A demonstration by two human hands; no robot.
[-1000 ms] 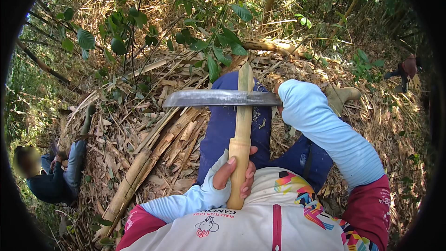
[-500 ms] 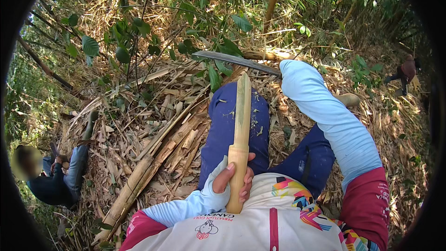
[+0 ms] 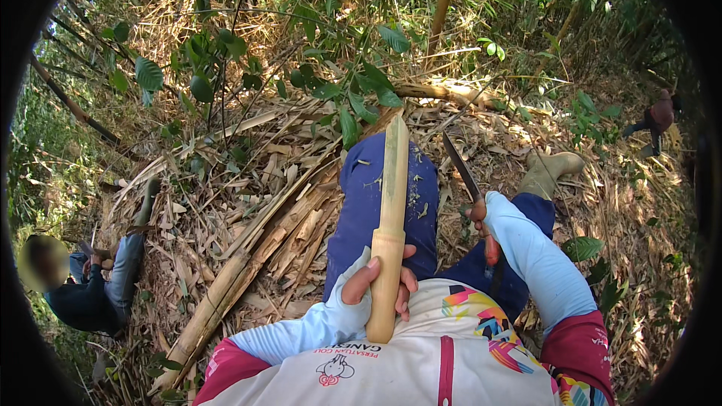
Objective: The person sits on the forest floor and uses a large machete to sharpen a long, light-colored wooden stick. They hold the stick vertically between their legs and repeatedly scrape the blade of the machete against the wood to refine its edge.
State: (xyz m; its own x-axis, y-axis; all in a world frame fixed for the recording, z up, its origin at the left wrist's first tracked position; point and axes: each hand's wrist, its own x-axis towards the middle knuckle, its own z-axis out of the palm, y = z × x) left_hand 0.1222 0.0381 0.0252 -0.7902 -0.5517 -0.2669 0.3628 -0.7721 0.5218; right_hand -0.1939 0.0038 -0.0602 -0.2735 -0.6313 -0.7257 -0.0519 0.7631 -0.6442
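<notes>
My left hand (image 3: 376, 280) grips the lower part of a pale peeled bamboo shoot (image 3: 391, 218), held upright over my lap, its butt against my shirt and its tip pointing away. My right hand (image 3: 481, 222) holds a long dark-bladed knife (image 3: 460, 167) by its handle, to the right of the shoot and apart from it, blade pointing up and away. My legs in blue trousers (image 3: 361, 203) stretch out under both hands, with shavings lying on them.
Dry bamboo husks and a thick fallen culm (image 3: 226, 293) cover the slope to my left. A second person (image 3: 83, 289) sits at lower left. A third person (image 3: 660, 116) is far right. Leafy saplings (image 3: 226, 68) stand ahead. My boot (image 3: 553, 169) rests at right.
The knife was held across the shoot's tip, then lifted beyond it; now my right hand has swung it down to the right side of the shoot. The left hand kept its grip.
</notes>
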